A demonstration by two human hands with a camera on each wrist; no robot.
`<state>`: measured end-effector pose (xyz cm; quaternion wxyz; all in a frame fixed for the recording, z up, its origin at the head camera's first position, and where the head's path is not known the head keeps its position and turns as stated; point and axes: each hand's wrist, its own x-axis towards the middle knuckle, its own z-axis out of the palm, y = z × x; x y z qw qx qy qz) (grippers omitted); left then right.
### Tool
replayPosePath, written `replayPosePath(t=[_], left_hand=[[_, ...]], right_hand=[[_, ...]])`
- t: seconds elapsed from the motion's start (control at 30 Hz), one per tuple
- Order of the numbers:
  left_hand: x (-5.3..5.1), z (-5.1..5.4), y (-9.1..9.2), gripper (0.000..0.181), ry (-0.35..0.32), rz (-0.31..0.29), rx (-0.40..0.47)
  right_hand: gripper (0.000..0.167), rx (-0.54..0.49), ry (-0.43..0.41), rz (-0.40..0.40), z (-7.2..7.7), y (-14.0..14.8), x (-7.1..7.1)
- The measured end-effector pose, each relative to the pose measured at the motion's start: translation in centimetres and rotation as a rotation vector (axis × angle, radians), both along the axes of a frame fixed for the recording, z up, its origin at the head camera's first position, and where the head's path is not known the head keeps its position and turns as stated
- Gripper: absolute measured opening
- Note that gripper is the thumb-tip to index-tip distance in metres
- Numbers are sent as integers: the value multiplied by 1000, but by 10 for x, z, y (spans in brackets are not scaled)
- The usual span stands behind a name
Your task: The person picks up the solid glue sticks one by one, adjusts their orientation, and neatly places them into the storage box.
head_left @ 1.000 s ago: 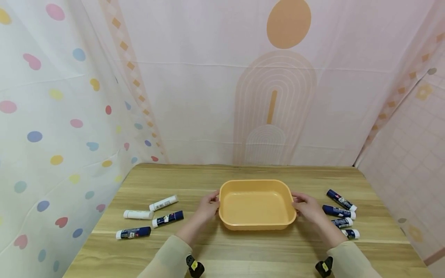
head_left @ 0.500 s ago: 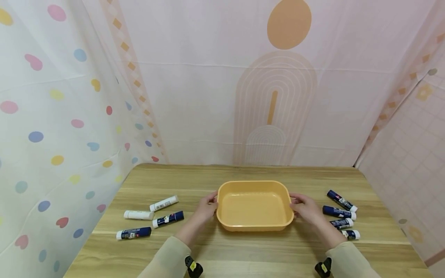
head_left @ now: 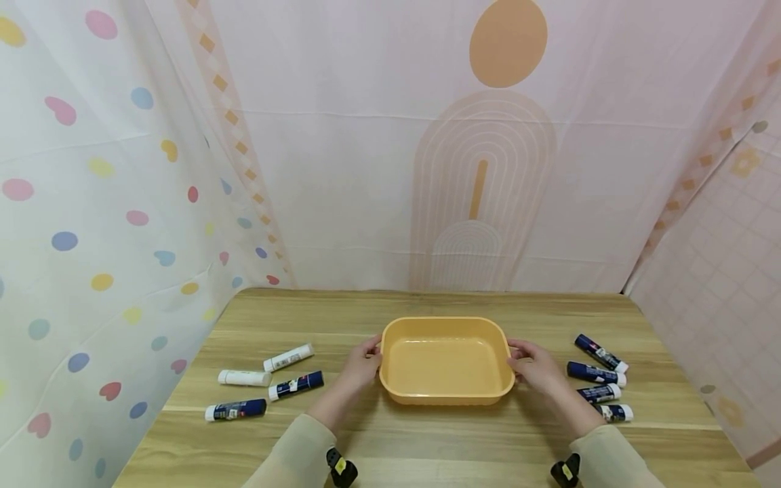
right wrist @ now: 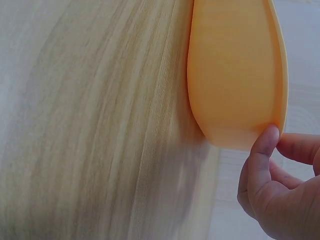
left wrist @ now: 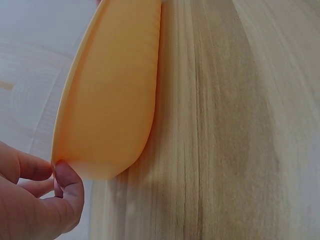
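A shallow orange-yellow plastic tray [head_left: 448, 400] with rounded corners sits on the wooden table, its inside bare. At its left end, my left hand [head_left: 363, 364] pinches the rim between thumb and fingers. My right hand [head_left: 538, 367] grips the opposite end the same way. In the left wrist view, the left thumb [left wrist: 70, 185] presses the tray's outer wall [left wrist: 110, 100] just under the rim. The right wrist view has the right thumb [right wrist: 263, 145] against the wall [right wrist: 235, 75], with the other fingers partly behind the rim.
On the left of the wooden table [head_left: 427, 447] lie two white glue-stick-like tubes [head_left: 244, 377] and two dark blue ones [head_left: 236, 409]. Several dark blue tubes with white caps [head_left: 596, 373] lie beyond my right hand, some partly hidden by the forearm. Patterned curtains [head_left: 342, 169] hang behind.
Both hands and the tray have shifted slightly to the left since a second ago, with almost no movement in the last half second. The hold on the tray is unchanged.
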<state>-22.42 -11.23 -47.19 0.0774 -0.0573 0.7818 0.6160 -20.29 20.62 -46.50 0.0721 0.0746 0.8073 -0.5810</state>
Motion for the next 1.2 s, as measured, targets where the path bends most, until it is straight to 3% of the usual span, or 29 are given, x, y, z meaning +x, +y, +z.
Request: replayPosePath(t=[0.23,0.37,0.67,0.77,0.87,0.97,1.2], left_hand=[[0,-3,-1,45,1,-6,-6],[-1,-4,-1,46,-2,-6,-10],[0,-2,0,46,-5,4,-1],[0,-2,-1,46,-5,8,3],[0,-2,-2,46,0,9,1],[2,0,-4,46,4,16,3],[2,0,-5,46,-18,23,4]], right_hand=[[45,-6,6,36,-1,4,0],[47,115,73,102,1,15,3],[44,522,504,256,0,60,19],[45,671,635,271,-4,81,26],[49,753,717,254,-8,103,27],[51,757,673,231,-10,124,25],[49,758,469,172,-11,152,12]])
